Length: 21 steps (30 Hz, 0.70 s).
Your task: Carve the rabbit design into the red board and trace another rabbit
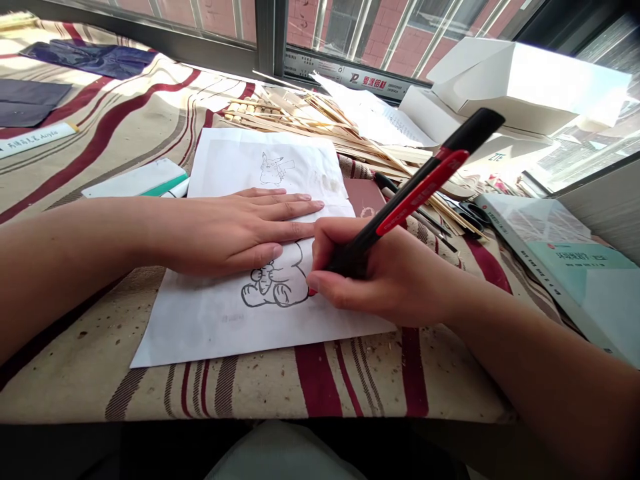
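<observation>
Pale cloth [283, 457] along the bottom edge, and I had the right hand [385, 277] clenched around a black-and-red pen [415, 193]!

I watched the left hand [235, 230] lie open and flat, grasping nothing, pressing a white paper sheet [200, 327] onto the striped cloth [320, 380]. The pen's tip sat just beside an inked cartoon outline [275, 287] on that sheet, with a smaller sketch [274, 168] above it. Wooden strips [310, 117] and scissors [473, 215] lay beyond the sheet, and a book [565, 273] lay off to the right.
</observation>
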Motion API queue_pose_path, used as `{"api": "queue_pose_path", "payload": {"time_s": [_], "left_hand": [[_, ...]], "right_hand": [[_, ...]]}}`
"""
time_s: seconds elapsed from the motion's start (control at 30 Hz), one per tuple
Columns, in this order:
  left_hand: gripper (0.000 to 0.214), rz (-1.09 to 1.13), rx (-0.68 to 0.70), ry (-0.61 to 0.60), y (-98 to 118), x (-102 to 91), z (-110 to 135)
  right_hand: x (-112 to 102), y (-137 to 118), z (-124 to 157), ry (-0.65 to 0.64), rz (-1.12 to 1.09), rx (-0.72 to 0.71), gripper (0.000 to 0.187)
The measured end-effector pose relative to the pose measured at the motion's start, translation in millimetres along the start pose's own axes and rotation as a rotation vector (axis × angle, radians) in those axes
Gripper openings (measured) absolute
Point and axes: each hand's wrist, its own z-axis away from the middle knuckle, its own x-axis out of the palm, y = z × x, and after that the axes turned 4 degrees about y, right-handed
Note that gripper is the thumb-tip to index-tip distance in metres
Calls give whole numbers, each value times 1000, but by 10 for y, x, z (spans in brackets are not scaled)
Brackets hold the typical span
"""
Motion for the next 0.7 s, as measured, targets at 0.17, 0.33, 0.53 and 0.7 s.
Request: {"api": "queue_pose_path", "payload": {"time_s": [0.17,0.33,0.53,0.7], "left_hand": [[68,9,17,17,-5,5,-4],[67,13,18,17,-13,11,-4],[64,20,88,112,-101,100,16],[64,21,95,109,-129,124,20]], "right_hand": [[-5,15,-4,22,41,-43,19],[-7,15,-3,42,61,-64,17],[11,13,-18,62,71,-44,18],[11,-1,-23,58,85,5,18]]}}
